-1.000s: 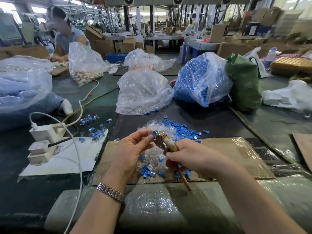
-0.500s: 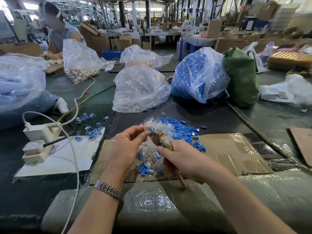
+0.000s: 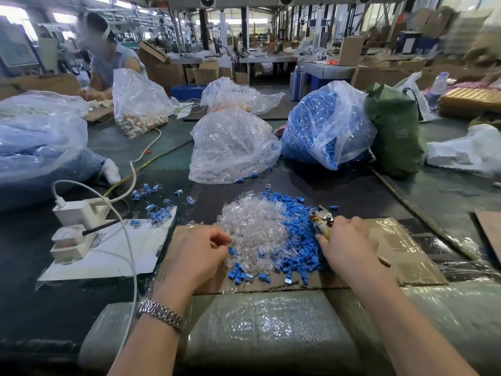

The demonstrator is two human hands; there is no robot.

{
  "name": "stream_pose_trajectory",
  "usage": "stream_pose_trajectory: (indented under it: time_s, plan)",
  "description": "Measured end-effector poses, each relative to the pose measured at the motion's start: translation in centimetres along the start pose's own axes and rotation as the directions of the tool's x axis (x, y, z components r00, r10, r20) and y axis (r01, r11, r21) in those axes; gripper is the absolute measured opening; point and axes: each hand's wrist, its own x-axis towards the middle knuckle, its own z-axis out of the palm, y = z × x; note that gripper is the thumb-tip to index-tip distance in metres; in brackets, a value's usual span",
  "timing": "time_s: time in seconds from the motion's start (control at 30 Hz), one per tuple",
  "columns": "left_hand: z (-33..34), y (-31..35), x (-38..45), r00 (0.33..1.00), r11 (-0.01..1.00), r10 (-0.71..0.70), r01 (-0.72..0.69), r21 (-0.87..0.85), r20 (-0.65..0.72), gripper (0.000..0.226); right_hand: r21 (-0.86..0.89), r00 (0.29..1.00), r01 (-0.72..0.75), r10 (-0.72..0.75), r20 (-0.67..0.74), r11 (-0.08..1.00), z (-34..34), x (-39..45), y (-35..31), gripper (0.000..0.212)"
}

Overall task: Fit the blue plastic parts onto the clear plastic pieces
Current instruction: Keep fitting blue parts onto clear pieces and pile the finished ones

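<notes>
The left hand (image 3: pixel 199 255) is lowered at the left edge of the pile of clear plastic pieces (image 3: pixel 253 226), its fingers curled toward the thumb as if pinching; what is pinched, if anything, cannot be told, though clear pieces and one blue part lie right at the fingertips. The right hand (image 3: pixel 345 244) is set at the right edge of the heap of blue plastic parts (image 3: pixel 296 234), and a small metal-tipped tool (image 3: pixel 321 221) is gripped in it, its long axis running from the palm up and away toward the far side of the work table (image 3: pixel 352 191). The two heaps touch and partly mix on a sheet of cardboard (image 3: pixel 401 245) near the table's front edge, so each hand is nearest the sort it would pick: clear to the left, blue to the right. Judged from this, a fresh pair is about to be gathered. A few assembled-looking pieces (image 3: pixel 151 202) lie toward the left side, beside a white power strip (image 3: pixel 73 226). Bulging plastic bags (image 3: pixel 233 150) are ranged along the far side, and another worker is seated at the far left corner in a large factory hall.
</notes>
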Motion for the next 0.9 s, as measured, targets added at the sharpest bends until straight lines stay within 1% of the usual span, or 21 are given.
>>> stream_pose_trajectory:
  time_s: [0.07, 0.13, 0.2, 0.27, 0.33, 0.4, 0.47, 0.5, 0.53, 0.57, 0.63, 0.67, 0.8, 0.9]
  plan:
    - [0.2, 0.4, 0.1, 0.999, 0.997, 0.019, -0.022, 0.081, 0.035, 0.023, -0.022, 1.0, 0.004, -0.004, -0.004, 1.0, 0.3, -0.1, -0.1, 0.051]
    - [0.3, 0.6, 0.2, 0.999, 0.995, 0.017, -0.022, 0.102, 0.048, 0.019, -0.041, 1.0, 0.007, -0.008, -0.009, 0.999, 0.4, -0.2, -0.1, 0.052]
    - [0.1, 0.9, 0.3, 0.999, 0.994, 0.019, -0.023, 0.103, 0.04, 0.016, -0.071, 1.0, 0.024, -0.025, -0.017, 0.997, 0.5, -0.3, -0.2, 0.055]
    - [0.2, 1.1, 0.3, 1.0, 0.996, 0.031, -0.031, 0.088, -0.001, 0.015, -0.088, 0.999, 0.041, -0.043, -0.02, 0.995, 0.6, -0.5, -0.3, 0.058]
    - [0.6, 1.4, 0.2, 0.999, 0.999, 0.042, -0.042, 0.024, 0.002, 0.014, -0.105, 0.998, 0.051, -0.053, -0.02, 0.993, 0.4, -0.8, -0.4, 0.059]
    - [1.1, 1.5, 0.0, 0.997, 0.996, 0.063, -0.06, -0.059, 0.048, 0.018, -0.102, 0.992, 0.096, -0.103, -0.071, 0.99, 0.0, -1.2, -0.5, 0.051]
    - [1.6, 1.6, -0.1, 0.993, 0.993, 0.094, -0.089, -0.079, 0.074, 0.02, -0.039, 0.962, 0.218, -0.221, -0.163, 0.975, -0.4, -1.7, -0.6, 0.031]
    - [1.7, 1.6, 0.0, 0.991, 0.992, 0.107, -0.101, -0.073, 0.081, 0.021, 0.0, 0.941, 0.29, -0.285, -0.182, 0.957, -0.6, -1.8, -0.6, 0.021]
    - [1.9, 1.7, 0.0, 0.989, 0.992, 0.118, -0.114, -0.058, 0.084, 0.021, 0.039, 0.927, 0.347, -0.336, -0.167, 0.937, -0.8, -2.0, -0.7, 0.016]
    - [2.0, 1.8, 0.1, 0.988, 0.991, 0.129, -0.127, -0.033, 0.079, 0.021, 0.07, 0.92, 0.382, -0.372, -0.121, 0.922, -1.0, -2.2, -0.9, 0.016]
    - [2.2, 2.0, 0.3, 0.988, 0.988, 0.149, -0.15, 0.023, 0.051, 0.019, 0.091, 0.91, 0.415, -0.415, -0.014, 0.905, -1.2, -2.5, -1.4, 0.019]
    - [2.3, 2.2, 0.4, 0.987, 0.986, 0.16, -0.162, 0.049, 0.035, 0.017, 0.091, 0.905, 0.423, -0.426, 0.011, 0.902, -1.2, -2.6, -1.7, 0.02]
    - [2.7, 2.6, 0.3, 0.98, 0.972, 0.198, -0.193, 0.135, -0.018, 0.007, 0.082, 0.896, 0.441, -0.444, 0.021, 0.894, -1.0, -2.6, -2.5, 0.013]
    - [2.9, 2.5, 0.1, 0.976, 0.975, 0.207, -0.201, 0.096, -0.062, 0.009, 0.105, 0.898, 0.439, -0.439, -0.028, 0.892, -0.9, -2.6, -2.6, 0.018]
